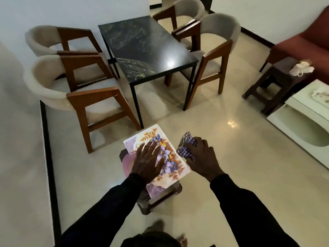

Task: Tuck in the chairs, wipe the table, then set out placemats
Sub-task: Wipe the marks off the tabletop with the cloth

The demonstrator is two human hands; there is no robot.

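- Stack of floral-printed rectangular placemats [167, 139] lies on a small dark wooden stool [160, 198] at 6 o'clock of the table; the top mat's long axis runs from 11 o'clock to 5 o'clock; purple mats beneath are fanned out at its left and near edges
- Left hand [147, 163] rests flat on the top mat, fingers spread wide, gripping nothing
- Right hand [203, 161] is closed around a bunched blue-and-white checked cloth [187, 145], just beside the stack's right edge
- Dark marbled rectangular table [146, 49] has its long axis from 12 to 6 o'clock; two beige-and-wood armchairs [74, 86] at 9 o'clock; two more at 3 o'clock
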